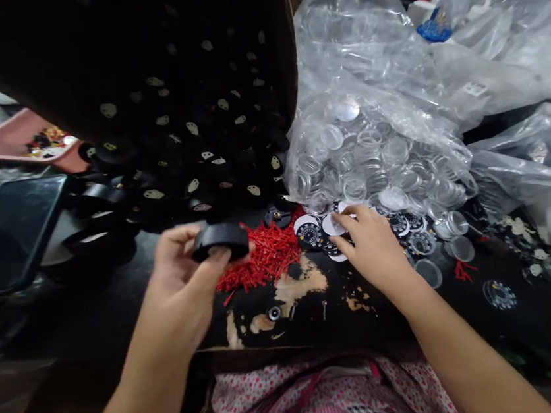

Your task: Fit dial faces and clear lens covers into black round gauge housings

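My left hand (184,276) is wrapped round a black round plastic case (220,240), held above the table. My right hand (372,242) reaches into a spread of printed dial discs, its thumb and fingers apart at a white disc (332,224). Whether the fingertips press on that disc is hard to make out. A black dial with white marks (310,234) lies just left of these fingers. Between the two hands spreads a heap of small red pointers (271,253).
Clear plastic covers (374,155) spill from a transparent bag (345,33) behind the dials. A large dark container (189,64) with black cases rises at the back. At left are a phone (14,229) and a pink tray (4,139). A small ring part (274,313) lies near the front edge.
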The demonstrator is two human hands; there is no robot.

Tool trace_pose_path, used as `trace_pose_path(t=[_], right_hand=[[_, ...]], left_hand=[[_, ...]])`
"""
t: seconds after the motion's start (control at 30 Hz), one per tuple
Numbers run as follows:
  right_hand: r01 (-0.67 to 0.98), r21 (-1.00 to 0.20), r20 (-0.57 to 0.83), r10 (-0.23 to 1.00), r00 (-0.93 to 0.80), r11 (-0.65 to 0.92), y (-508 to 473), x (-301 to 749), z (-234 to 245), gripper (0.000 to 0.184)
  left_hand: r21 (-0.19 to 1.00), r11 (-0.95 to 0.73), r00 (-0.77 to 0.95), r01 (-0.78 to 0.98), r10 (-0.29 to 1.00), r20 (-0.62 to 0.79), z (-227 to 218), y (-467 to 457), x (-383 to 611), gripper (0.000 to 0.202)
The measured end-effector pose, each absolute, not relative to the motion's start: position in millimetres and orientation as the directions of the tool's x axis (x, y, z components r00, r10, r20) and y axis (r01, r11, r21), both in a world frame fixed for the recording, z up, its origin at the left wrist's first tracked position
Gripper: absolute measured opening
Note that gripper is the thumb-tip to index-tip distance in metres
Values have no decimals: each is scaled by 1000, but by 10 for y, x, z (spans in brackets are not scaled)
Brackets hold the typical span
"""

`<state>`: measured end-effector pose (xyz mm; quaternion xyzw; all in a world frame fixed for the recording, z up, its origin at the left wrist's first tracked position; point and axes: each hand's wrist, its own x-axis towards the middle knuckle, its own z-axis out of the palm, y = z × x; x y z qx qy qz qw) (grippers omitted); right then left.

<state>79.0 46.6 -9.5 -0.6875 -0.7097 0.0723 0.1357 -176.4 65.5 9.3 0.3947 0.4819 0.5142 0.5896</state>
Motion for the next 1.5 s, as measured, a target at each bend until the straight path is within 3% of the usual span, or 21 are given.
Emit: trace_pose_path(t=[0.1, 0.2, 0.27, 0.33, 0.4, 0.47, 0.57, 0.67, 0.8, 0.9, 1.07, 1.2, 1.33, 1.5], right_hand=[[923, -361, 166, 983, -76, 132, 480, 860, -116, 24], [834, -536, 291, 956, 33, 134, 410, 859, -59, 23], [748, -661, 205, 974, 95, 66, 333, 776, -4, 19], [621, -784, 2, 1000, 23, -12, 243, 648, 38, 15], [481, -874, -137, 984, -117, -65, 157, 527, 58, 22], [393, -915, -167, 971, -169, -89, 95, 460, 65, 33], [359, -926, -171, 978, -122, -117, 52, 469, 81, 36], [428, -901, -107, 993, -56, -74, 37, 508, 120, 27], [492, -861, 87, 991, -99, 125, 10, 415, 146, 28], [510, -836, 158, 979, -129, 202, -2, 286, 123, 29], [542, -836, 85, 996, -25, 85, 0, 250, 108, 10], [557, -803, 158, 977, -145, 212, 0, 306, 163, 15], [523, -826, 124, 973, -196, 211, 19, 321, 200, 20], [487, -873, -57, 996, -62, -20, 28, 306, 195, 6]], left_hand=[[849, 308, 39, -429, 946, -323, -22, 251, -1682, 27], [747, 409, 53, -524, 891, -450, -126, 11, -1572, 24], [682, 448, 112, -578, 871, -478, -139, -55, -1494, 24], [605, 497, 230, -622, 855, -466, -122, -61, -1425, 25], [522, 545, 329, -655, 829, -452, -108, -22, -1376, 30], [474, 558, 333, -681, 813, -478, -122, 43, -1353, 32], [514, 501, 203, -696, 824, -528, -188, 125, -1349, 31], [611, 446, 119, -654, 859, -499, -239, 130, -1328, 29], [666, 478, 189, -572, 868, -460, -210, 43, -1239, 25], [675, 509, 203, -533, 852, -482, -175, -32, -1191, 27], [772, 514, 241, -373, 857, -455, -243, -85, -1237, 34], [828, 466, 264, -312, 879, -396, -320, -54, -1294, 34], [834, 476, 326, -279, 864, -384, -323, -18, -1335, 31], [815, 489, 326, -312, 860, -391, -294, -39, -1343, 29]])
